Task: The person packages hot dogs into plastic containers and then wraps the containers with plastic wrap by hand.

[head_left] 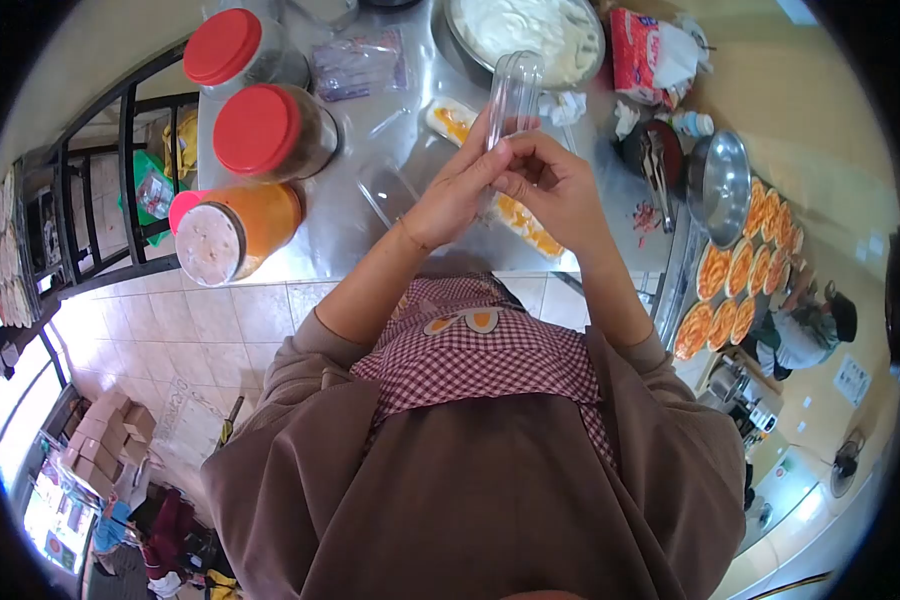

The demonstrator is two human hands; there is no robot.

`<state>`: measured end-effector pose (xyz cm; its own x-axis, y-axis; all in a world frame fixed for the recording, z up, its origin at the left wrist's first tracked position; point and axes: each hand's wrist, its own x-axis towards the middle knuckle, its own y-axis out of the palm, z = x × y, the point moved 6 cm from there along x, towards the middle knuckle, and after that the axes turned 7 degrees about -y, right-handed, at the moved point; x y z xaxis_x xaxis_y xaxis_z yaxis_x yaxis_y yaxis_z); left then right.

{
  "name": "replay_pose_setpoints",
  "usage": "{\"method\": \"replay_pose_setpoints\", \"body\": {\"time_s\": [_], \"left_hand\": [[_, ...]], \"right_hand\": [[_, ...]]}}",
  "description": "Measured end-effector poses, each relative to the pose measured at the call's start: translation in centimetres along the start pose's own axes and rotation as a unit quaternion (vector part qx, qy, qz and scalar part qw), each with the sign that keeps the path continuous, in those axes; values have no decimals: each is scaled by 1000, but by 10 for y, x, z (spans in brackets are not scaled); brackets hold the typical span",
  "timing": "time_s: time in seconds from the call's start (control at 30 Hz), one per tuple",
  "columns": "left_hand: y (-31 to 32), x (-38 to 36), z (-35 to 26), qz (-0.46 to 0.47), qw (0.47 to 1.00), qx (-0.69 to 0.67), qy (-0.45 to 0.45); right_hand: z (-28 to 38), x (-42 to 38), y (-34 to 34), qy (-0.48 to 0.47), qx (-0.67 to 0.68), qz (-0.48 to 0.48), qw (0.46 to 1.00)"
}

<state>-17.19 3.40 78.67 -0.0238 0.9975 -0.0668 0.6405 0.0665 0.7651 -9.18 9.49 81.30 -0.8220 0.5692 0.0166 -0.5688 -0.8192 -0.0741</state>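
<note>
A long, narrow clear plastic container (516, 90) stands up from between my hands over the metal table. My left hand (460, 197) is closed on its lower part, thumb pressed along the plastic. My right hand (555, 183) pinches near the same lower end, its fingertips touching my left fingers. Behind and below the hands, white cream with orange-yellow topping shows at the upper left (452, 120) and lower right (528, 228); the hands hide whether this is one long piece. Another clear plastic piece (385, 190) lies beside my left wrist.
A bowl of white cream (580, 72) stands at the back. Red-lidded jars (315, 140) and an orange-filled jar (275, 215) line the left. To the right are tongs (656, 175), a steel bowl (720, 190), a tissue pack (635, 60) and orange-topped pieces (712, 272). Another person (805, 335) is far right.
</note>
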Motion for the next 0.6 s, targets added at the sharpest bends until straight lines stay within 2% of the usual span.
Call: {"method": "replay_pose_setpoints", "body": {"time_s": [0.07, 0.33, 0.43, 0.53, 0.6], "left_hand": [[12, -1, 11, 3, 1000, 13, -11], [58, -5, 48, 19, 997, 65, -40], [67, -8, 58, 34, 998, 24, -57], [85, -15, 58, 92, 992, 82, -29], [92, -19, 63, 84, 992, 56, -78]], "right_hand": [[-3, -15, -10, 31, 42, -10, 999], [2, -66, -43, 32, 88, -11, 996], [4, -80, -50, 24, 89, -4, 996], [6, -92, -57, 25, 95, -13, 995], [7, -99, -61, 32, 100, -17, 994]]}}
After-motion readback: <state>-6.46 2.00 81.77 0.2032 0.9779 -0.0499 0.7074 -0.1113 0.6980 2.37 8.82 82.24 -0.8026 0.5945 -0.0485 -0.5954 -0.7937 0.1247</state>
